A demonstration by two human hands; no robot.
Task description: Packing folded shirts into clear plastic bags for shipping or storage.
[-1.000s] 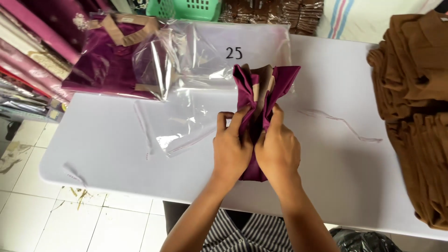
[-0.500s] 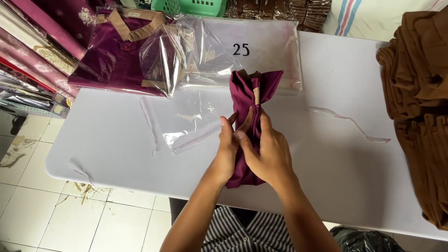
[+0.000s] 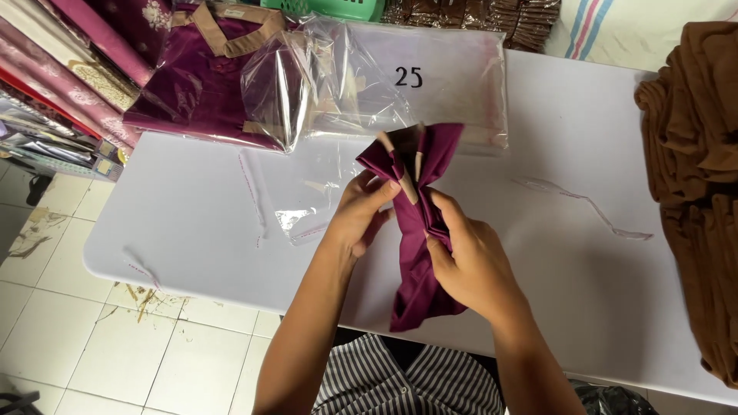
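Purple garment (image 3: pixel 419 253) — clear bags (image 3: pixel 400 92) behind; brown stack (image 3: pixel 696 177) aside

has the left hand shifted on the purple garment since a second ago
Yes. The left hand has come off the right hand and up toward the clear bags.

1. The scene is bright and evenly lit, with soft daylight-like light falling from above.
2. The white counter (image 3: pixel 192 223) is nearly washed out and shows little surface detail.
3. Shadows are faint; a soft one lies under the maroon garment (image 3: pixel 419 253) and the hands.
4. Glare streaks the clear plastic bags (image 3: pixel 369 84), with white highlights along their creases.
5. Focus is sharp at the centre, with no motion blur.
6. Straight edges bow slightly towards the frame's borders.
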